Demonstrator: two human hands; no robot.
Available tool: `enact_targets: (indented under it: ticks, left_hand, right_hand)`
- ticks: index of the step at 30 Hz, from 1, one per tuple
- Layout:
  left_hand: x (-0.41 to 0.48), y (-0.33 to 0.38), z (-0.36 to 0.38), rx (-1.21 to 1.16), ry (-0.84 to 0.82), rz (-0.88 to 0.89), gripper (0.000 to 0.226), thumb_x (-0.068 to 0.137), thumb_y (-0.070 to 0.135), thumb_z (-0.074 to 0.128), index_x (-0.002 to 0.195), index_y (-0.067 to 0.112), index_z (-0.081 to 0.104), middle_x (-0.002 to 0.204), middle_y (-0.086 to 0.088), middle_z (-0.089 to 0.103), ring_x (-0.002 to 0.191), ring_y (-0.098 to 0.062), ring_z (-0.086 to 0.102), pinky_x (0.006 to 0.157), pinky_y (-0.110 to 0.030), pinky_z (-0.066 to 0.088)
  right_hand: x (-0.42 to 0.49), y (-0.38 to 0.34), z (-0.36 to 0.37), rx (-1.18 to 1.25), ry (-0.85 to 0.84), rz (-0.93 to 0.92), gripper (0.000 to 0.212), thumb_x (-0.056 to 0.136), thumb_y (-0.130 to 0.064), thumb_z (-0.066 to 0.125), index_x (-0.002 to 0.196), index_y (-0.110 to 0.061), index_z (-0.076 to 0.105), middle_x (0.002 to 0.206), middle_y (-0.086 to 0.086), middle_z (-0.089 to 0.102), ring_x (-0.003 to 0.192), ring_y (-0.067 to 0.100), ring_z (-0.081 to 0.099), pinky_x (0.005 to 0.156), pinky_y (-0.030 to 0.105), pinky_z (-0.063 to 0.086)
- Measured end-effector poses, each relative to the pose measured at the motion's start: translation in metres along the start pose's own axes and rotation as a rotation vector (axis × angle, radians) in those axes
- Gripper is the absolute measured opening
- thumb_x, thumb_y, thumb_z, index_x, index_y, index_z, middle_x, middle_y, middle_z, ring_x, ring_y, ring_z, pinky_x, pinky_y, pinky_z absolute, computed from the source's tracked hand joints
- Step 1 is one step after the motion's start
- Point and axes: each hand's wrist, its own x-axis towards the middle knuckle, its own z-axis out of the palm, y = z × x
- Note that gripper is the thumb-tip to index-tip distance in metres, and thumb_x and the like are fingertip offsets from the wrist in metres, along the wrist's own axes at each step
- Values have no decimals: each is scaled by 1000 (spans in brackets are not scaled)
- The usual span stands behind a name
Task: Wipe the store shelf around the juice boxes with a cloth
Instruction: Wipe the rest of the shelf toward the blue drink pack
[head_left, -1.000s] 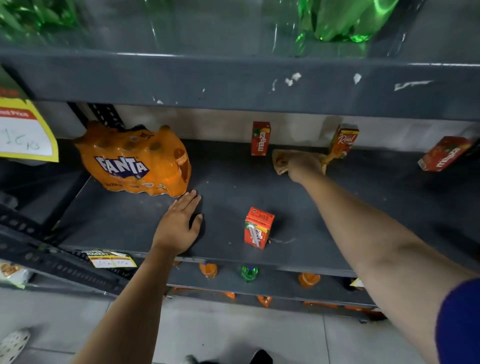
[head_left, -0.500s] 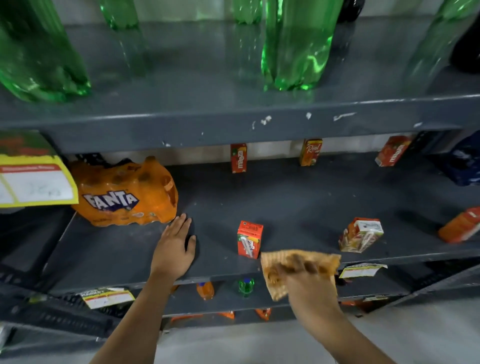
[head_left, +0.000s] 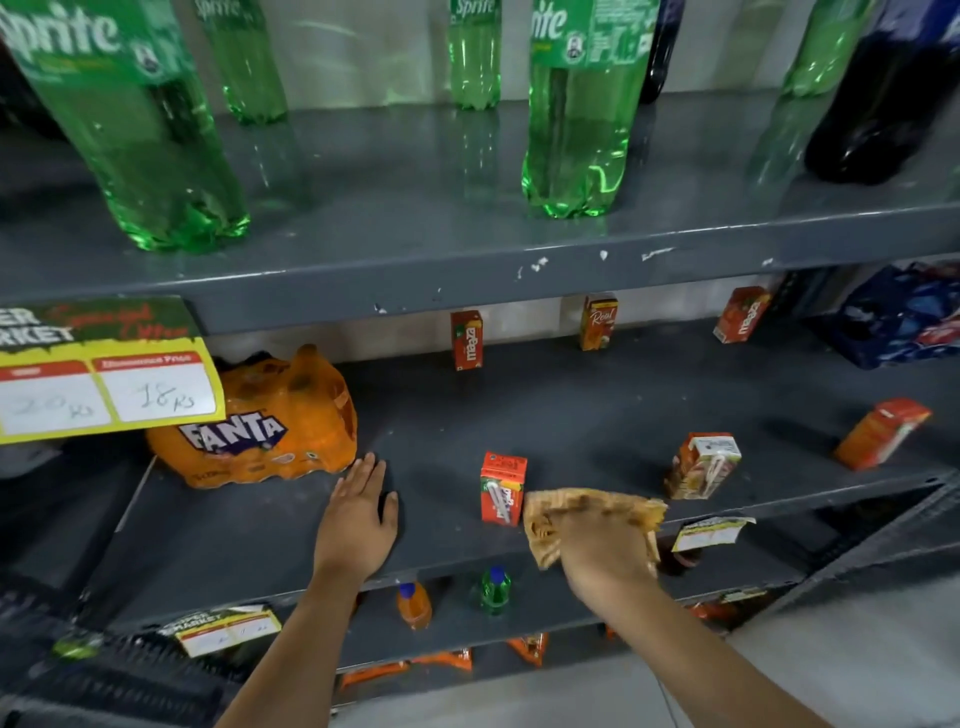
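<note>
Since a second ago the right hand (head_left: 605, 553) has pulled back from the shelf's rear wall to its front lip, at five o'clock from the nearest Maaza juice box (head_left: 503, 487), fingers bunched around the tan cloth (head_left: 587, 512). The left hand (head_left: 358, 519) stays flat and empty on the grey shelf (head_left: 571, 415), beside the Fanta pack (head_left: 260, 426). Front-edge wiping seems under way; next should come a sweep toward three o'clock, skirting the tilted box (head_left: 702, 465). Sprite bottles (head_left: 571, 130) stand on the tier above.
</note>
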Motion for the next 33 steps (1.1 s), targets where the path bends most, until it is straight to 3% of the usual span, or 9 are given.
enact_targets:
  ticks: [7,11,14,18,23,27,29,31,33]
  left_hand:
    - [1,1,1,5,4,3,53,100,33,40,148,13,33,158,-2,25,147,-17,17,120,-32,10]
    - [0,2,-1,8,4,6,53,100,33,39,149,13,31,159,-2,23,147,-16,14,119,-30,7]
    - [0,4,-2,-3,10,7,53,100,32,39,149,13,31,159,-2,23,147,-17,14,119,-29,7]
    - [-1,0,-1,3,15,20,53,101,31,39,149,12,30,159,-4,22,147,-18,14,119,-30,6]
    - [0,-2,3,11,27,48,51,100,28,41,147,9,35,157,-7,27,146,-21,19,119,-34,13]
    - [-18,5,-8,16,137,310,41,89,6,52,130,6,57,141,-11,51,130,-29,47,110,-43,35]
    - [-47,21,-7,-22,159,457,40,88,13,44,124,10,61,130,-10,60,118,-26,54,103,-43,41]
    - [-82,43,4,-101,188,561,37,93,20,36,118,14,63,121,-7,66,108,-22,57,93,-40,43]
    - [-108,71,20,-177,182,649,36,93,22,38,112,16,68,118,-4,68,104,-18,60,87,-35,48]
  right_hand:
    - [-57,5,6,244,-117,-53,44,95,-11,39,130,-34,55,132,0,57,118,25,57,94,38,48]
    - [-27,23,-19,274,110,51,30,93,-25,45,117,-34,62,107,-2,66,98,24,65,79,37,54]
    - [17,25,-23,277,233,135,44,91,-10,38,122,-31,61,123,1,61,108,29,62,82,41,56]
    - [34,15,-13,229,55,90,53,96,-5,29,138,-32,47,144,7,48,129,33,47,95,41,47]
    - [12,23,6,125,23,-18,52,90,-1,39,130,-30,57,130,7,59,116,31,58,90,40,52]
    - [-1,42,-7,187,-82,-31,40,90,-8,42,114,-29,66,105,6,67,102,31,64,85,40,53]
    - [0,57,-35,314,-125,-41,21,90,-20,50,93,-25,70,85,1,66,87,25,67,79,37,55]
    - [2,76,-75,428,-88,-87,19,89,-32,55,83,-25,71,85,-2,71,82,17,67,75,33,53]
    - [7,101,-117,514,-19,-168,18,89,-18,59,96,-24,74,94,-3,72,84,12,64,75,27,50]
